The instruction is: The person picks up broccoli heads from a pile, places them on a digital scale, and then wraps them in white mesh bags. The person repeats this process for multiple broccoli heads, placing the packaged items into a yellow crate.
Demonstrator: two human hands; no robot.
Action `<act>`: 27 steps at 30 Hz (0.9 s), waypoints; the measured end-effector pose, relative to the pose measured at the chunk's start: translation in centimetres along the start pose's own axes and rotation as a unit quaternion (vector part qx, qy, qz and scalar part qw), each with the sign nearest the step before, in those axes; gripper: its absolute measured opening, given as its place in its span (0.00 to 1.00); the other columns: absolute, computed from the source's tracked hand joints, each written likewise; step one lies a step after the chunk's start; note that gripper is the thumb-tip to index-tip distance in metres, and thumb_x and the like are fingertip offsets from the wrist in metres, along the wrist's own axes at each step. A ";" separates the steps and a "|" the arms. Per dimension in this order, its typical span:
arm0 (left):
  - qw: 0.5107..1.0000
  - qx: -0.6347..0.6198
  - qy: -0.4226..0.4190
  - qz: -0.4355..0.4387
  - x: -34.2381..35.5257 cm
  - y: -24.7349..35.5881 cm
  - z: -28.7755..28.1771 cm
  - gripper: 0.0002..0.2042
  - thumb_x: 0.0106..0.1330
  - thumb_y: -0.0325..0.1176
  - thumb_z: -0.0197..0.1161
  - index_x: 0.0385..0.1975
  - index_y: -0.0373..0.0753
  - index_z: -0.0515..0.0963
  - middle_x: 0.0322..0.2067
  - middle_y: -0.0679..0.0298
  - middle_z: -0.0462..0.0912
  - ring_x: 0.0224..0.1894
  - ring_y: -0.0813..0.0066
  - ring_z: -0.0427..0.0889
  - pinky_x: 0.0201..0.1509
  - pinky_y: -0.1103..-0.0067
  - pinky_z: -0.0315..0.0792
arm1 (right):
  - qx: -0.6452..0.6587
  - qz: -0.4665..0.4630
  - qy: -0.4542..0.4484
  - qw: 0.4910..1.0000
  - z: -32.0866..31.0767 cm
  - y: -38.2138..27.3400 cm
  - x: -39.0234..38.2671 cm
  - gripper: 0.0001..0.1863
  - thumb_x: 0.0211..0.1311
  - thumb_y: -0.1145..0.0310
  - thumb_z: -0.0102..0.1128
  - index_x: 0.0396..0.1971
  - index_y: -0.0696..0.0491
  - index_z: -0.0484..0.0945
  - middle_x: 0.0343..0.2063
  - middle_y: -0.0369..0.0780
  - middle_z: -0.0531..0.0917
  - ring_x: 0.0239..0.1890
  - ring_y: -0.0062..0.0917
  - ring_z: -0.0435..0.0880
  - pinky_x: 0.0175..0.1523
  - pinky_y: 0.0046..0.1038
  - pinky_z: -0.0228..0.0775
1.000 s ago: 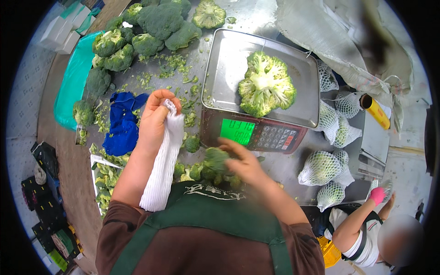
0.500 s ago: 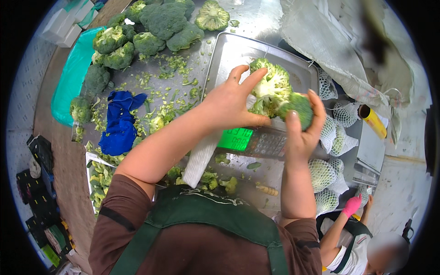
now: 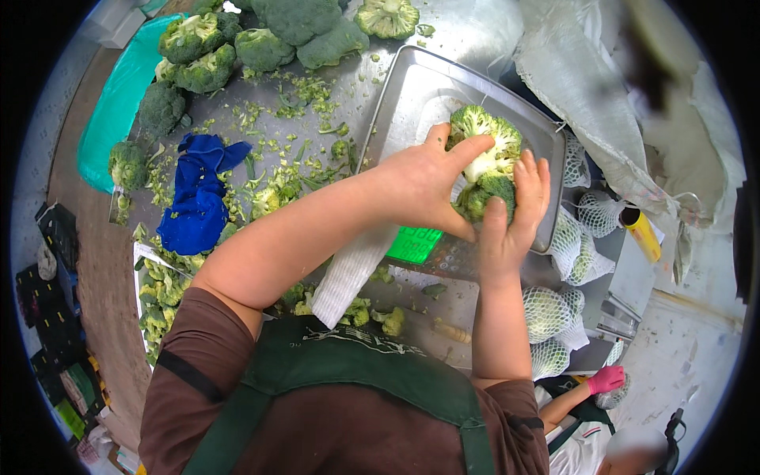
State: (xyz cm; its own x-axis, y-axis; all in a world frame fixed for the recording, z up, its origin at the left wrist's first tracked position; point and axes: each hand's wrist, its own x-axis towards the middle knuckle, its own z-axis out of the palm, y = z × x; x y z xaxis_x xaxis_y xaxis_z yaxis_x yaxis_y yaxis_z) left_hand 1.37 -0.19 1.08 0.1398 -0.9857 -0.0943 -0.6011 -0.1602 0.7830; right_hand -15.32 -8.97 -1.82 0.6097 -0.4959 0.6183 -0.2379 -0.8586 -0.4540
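Over the metal tray (image 3: 412, 87) of a weighing scale, my two hands hold broccoli (image 3: 492, 142) between them. Its cut, pale-stemmed side shows at the top, and a darker green head part (image 3: 487, 196) sits below; whether this is one piece or two I cannot tell. My left hand (image 3: 427, 184) grips from the left, thumb and fingers curved round it. From the right, my right hand (image 3: 514, 214) closes on it, fingers upward. A green-lit display (image 3: 414, 244) shows under my left wrist. A white foam-net sleeve (image 3: 354, 275) lies beneath my left forearm.
Whole broccoli heads (image 3: 297, 24) are heaped at the far left, near trimmings and a blue cloth (image 3: 195, 194). Netted broccoli (image 3: 546, 313) and a yellow roll (image 3: 643, 236) lie right. Trimmings fill a white container (image 3: 136, 273). A person's pink-gloved hand (image 3: 607, 379) is lower right.
The broccoli has turned in my hands and come closer together, with my right hand's fingers now pointing up alongside it. The view has shifted slightly.
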 end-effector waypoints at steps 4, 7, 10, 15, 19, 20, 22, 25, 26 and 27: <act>0.999 -0.032 -0.007 0.002 -0.1 -0.2 -0.7 0.45 0.44 0.48 0.72 0.66 0.53 0.59 0.52 0.40 0.65 0.53 0.43 0.73 0.57 0.66 0.69 | 0.091 0.136 0.033 0.986 -1.1 0.9 -0.5 0.27 0.69 0.55 0.42 0.62 0.56 0.63 0.67 0.49 0.52 0.70 0.41 0.50 0.70 0.40 0.42; 0.995 -0.066 -0.035 -0.063 -0.5 0.4 -1.4 0.41 0.46 0.47 0.71 0.65 0.56 0.62 0.50 0.44 0.68 0.53 0.49 0.73 0.57 0.70 0.68 | 0.129 0.198 0.106 0.966 -0.1 2.2 -0.9 0.27 0.72 0.57 0.37 0.65 0.56 0.58 0.65 0.45 0.57 0.67 0.31 0.56 0.69 0.34 0.47; 0.994 -0.090 -0.010 -0.053 -1.3 0.1 -0.9 0.39 0.50 0.43 0.68 0.66 0.57 0.61 0.49 0.44 0.70 0.51 0.55 0.75 0.55 0.72 0.69 | 0.108 0.193 0.121 0.968 -0.4 2.2 -0.9 0.26 0.73 0.59 0.36 0.65 0.57 0.57 0.63 0.44 0.62 0.63 0.28 0.62 0.67 0.30 0.51; 0.961 -0.254 0.036 -0.102 -1.9 -1.3 -0.7 0.40 0.51 0.36 0.68 0.67 0.55 0.59 0.55 0.45 0.71 0.60 0.60 0.70 0.59 0.68 0.66 | 0.289 0.225 0.099 0.925 -1.3 1.5 -0.3 0.26 0.67 0.68 0.49 0.63 0.57 0.60 0.59 0.45 0.67 0.60 0.30 0.65 0.66 0.30 0.51; 0.990 -0.114 0.088 -0.005 -0.5 -1.6 -1.3 0.41 0.53 0.33 0.69 0.68 0.49 0.57 0.56 0.51 0.72 0.56 0.67 0.72 0.58 0.70 0.66 | 0.225 0.260 0.061 0.937 -1.3 2.0 -0.6 0.38 0.58 0.69 0.63 0.66 0.54 0.55 0.58 0.47 0.65 0.60 0.31 0.65 0.66 0.32 0.53; 0.987 -0.155 0.045 -0.020 0.1 -1.5 -1.2 0.40 0.53 0.33 0.69 0.68 0.49 0.57 0.56 0.53 0.72 0.55 0.68 0.72 0.58 0.71 0.66 | 0.262 0.281 0.071 0.920 -1.3 1.8 -0.4 0.37 0.58 0.69 0.63 0.65 0.54 0.55 0.58 0.47 0.65 0.60 0.30 0.65 0.65 0.31 0.54; 0.975 -0.219 0.014 -0.026 0.7 -0.9 -0.8 0.38 0.55 0.32 0.68 0.67 0.49 0.58 0.55 0.56 0.72 0.54 0.72 0.73 0.58 0.73 0.67 | 0.339 0.320 0.086 0.880 -1.3 1.3 0.2 0.37 0.58 0.70 0.63 0.65 0.53 0.55 0.58 0.46 0.65 0.59 0.29 0.65 0.64 0.31 0.55; 0.953 -0.295 0.073 0.000 -0.1 -1.6 -0.5 0.35 0.56 0.34 0.68 0.66 0.50 0.60 0.46 0.61 0.78 0.48 0.75 0.76 0.54 0.77 0.70 | 0.326 0.295 0.080 0.894 -1.8 0.2 -0.2 0.31 0.63 0.74 0.54 0.65 0.50 0.55 0.54 0.42 0.69 0.53 0.26 0.70 0.58 0.28 0.64; 0.943 -0.318 0.100 0.005 -0.9 -2.1 -0.7 0.35 0.56 0.36 0.69 0.65 0.51 0.61 0.42 0.61 0.81 0.45 0.76 0.78 0.52 0.79 0.71 | 0.340 0.291 0.077 0.891 -2.2 -0.9 -0.4 0.29 0.64 0.75 0.51 0.65 0.49 0.56 0.53 0.41 0.70 0.51 0.25 0.72 0.56 0.27 0.67; 0.917 -0.385 0.105 0.030 -2.6 -2.4 -1.1 0.31 0.59 0.31 0.68 0.63 0.49 0.63 0.46 0.65 0.78 0.47 0.79 0.76 0.52 0.80 0.71 | 0.410 0.318 0.070 0.852 -2.5 -2.4 -0.4 0.29 0.64 0.74 0.48 0.65 0.50 0.55 0.53 0.41 0.70 0.51 0.26 0.72 0.58 0.28 0.65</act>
State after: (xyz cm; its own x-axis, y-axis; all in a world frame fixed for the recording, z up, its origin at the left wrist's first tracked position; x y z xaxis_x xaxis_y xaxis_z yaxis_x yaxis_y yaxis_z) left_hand 3.34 2.78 0.17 0.3211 -0.9468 0.0207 0.1089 0.0586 0.9923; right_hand -16.88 -7.05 0.55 0.4449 -0.8868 0.1249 0.1572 -0.0600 -0.9857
